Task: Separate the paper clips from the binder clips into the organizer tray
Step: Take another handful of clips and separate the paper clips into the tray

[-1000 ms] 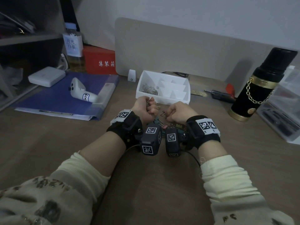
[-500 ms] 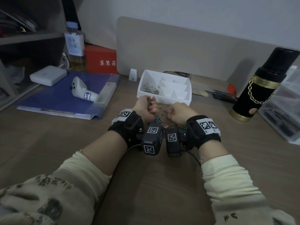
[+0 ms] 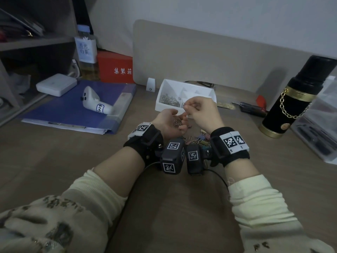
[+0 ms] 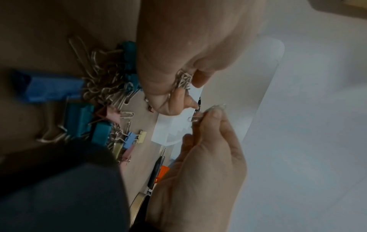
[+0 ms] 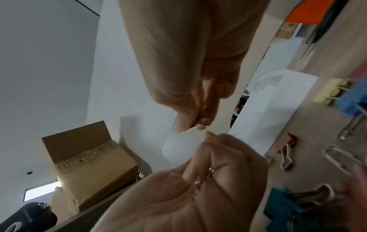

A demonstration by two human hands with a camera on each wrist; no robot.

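Left hand (image 3: 170, 123): now turned palm up, its grip cupped round a bunch of paper clips (image 3: 177, 122)
Right hand (image 3: 202, 111): lifted up, its grip pinching one clip (image 4: 208, 112) beside the tray (image 3: 212, 92)
Binder clips (image 3: 197, 141): left on the desk (image 3: 73, 157)
Meaning: the clip can go in next

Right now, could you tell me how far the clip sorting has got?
Done: paper clips fill one compartment of the organizer tray. In hand: the left hand cups several, and the right hand pinches one. Left: the mixed pile of binder clips on the desk.
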